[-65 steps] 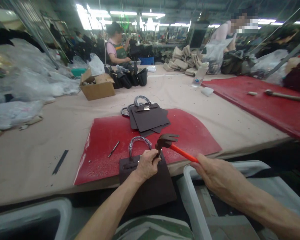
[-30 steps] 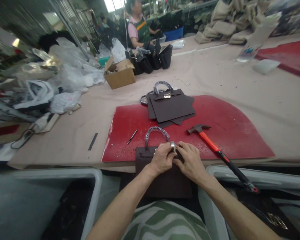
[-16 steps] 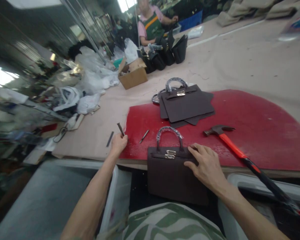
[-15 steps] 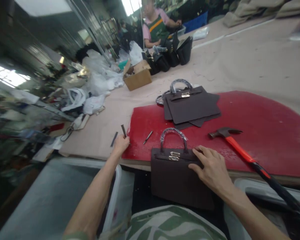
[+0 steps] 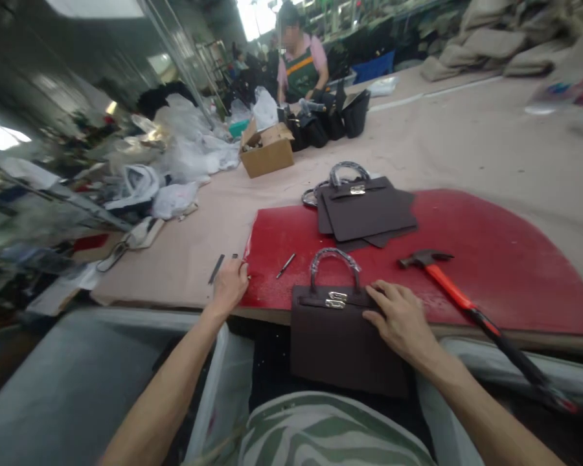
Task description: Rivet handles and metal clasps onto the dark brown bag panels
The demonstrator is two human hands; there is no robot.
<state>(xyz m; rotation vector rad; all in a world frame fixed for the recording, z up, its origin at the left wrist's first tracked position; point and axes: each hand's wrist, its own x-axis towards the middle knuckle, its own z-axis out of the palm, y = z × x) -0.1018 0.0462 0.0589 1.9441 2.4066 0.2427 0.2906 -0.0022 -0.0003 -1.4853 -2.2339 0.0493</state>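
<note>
My left hand (image 5: 230,283) is at the table's left front, fingers curled round a metal punch (image 5: 234,256). Only the punch's dark end shows past the knuckles. Beside that hand lies a flat dark metal strip (image 5: 216,268); a thin metal rod tool (image 5: 286,266) rests farther right on the red mat. My right hand (image 5: 401,317) holds the upper right edge of a dark brown handbag panel (image 5: 342,346), thumb on its front. The panel has a plastic-wrapped handle (image 5: 334,252) and two gold-coloured clasp pieces (image 5: 337,299), and hangs past the table's front edge.
A claw hammer (image 5: 447,285) lies on the red mat (image 5: 505,259), its handle jutting over the front edge. Similar bag panels (image 5: 369,210) are stacked behind. Farther off are a cardboard box (image 5: 269,157), black bags (image 5: 352,116) and a co-worker (image 5: 301,65).
The punch stood up out of my left hand before; now only its short end shows, and that hand has shifted slightly. My right hand keeps its hold on the handbag panel.
</note>
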